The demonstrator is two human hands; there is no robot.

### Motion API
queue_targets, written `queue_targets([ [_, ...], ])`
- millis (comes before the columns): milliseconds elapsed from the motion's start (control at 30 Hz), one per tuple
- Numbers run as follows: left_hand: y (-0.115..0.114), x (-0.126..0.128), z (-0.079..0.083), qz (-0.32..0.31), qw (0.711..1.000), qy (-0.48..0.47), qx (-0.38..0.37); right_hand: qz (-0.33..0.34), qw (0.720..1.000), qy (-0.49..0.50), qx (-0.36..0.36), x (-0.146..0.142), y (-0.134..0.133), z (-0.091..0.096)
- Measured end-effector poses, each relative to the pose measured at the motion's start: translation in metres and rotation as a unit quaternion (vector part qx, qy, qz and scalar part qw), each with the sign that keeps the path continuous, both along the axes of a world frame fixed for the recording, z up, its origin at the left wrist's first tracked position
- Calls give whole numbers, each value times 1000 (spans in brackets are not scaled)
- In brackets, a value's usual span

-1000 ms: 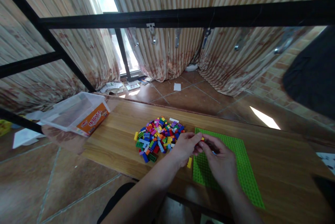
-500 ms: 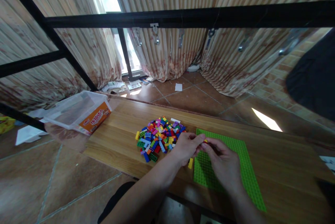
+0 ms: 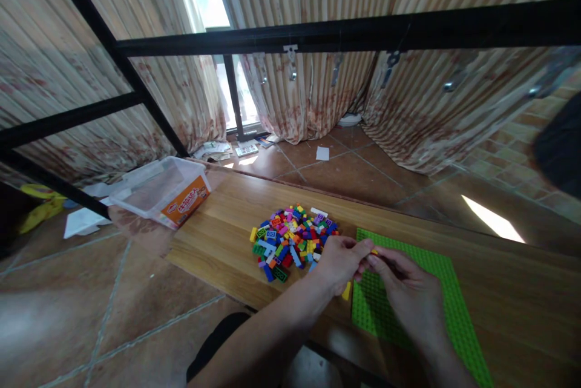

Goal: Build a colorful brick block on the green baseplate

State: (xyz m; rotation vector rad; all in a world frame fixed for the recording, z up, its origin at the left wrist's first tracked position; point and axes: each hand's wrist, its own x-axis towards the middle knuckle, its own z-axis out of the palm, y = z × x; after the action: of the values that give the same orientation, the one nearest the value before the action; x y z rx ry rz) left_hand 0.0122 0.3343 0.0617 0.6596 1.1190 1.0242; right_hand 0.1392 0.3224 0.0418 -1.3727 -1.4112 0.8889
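Left hand (image 3: 340, 262), right hand (image 3: 414, 294), yellow piece (image 3: 374, 252) between; baseplate (image 3: 367, 309) edge beneath, tabletop (image 3: 521, 291) rightward

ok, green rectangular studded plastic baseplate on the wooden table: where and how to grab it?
Likely the right edge of the green baseplate, coming in low from the right, pinched above and below. It lies flat on the wooden table, so the rim offers the grip; that edge shows, while the left hand and right hand block parts of its left edge and middle.
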Motion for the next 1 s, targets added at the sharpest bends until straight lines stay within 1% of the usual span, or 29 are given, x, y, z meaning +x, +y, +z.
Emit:
queue_targets([
  [167, -1, 3, 0, 7, 1000, -16, -6, -6, 999, -20, -34, 4, 0, 2],
  [400, -2, 5, -2, 31, 999, -5, -9, -10, 999, -43, -17, 3, -1, 2],
  [500, -3, 6, -2, 38, 999, 0, 1, -1, 998, -52, -24, 4, 0, 3],
  [700, -2, 8, -3, 43, 999, -2, 6, -6, 998, -55, -26, 5, 1, 2],
  [1000, -5, 6, 3, 44, 999, 4, -2, 3, 999, -43, -15, 6, -1, 1],
])
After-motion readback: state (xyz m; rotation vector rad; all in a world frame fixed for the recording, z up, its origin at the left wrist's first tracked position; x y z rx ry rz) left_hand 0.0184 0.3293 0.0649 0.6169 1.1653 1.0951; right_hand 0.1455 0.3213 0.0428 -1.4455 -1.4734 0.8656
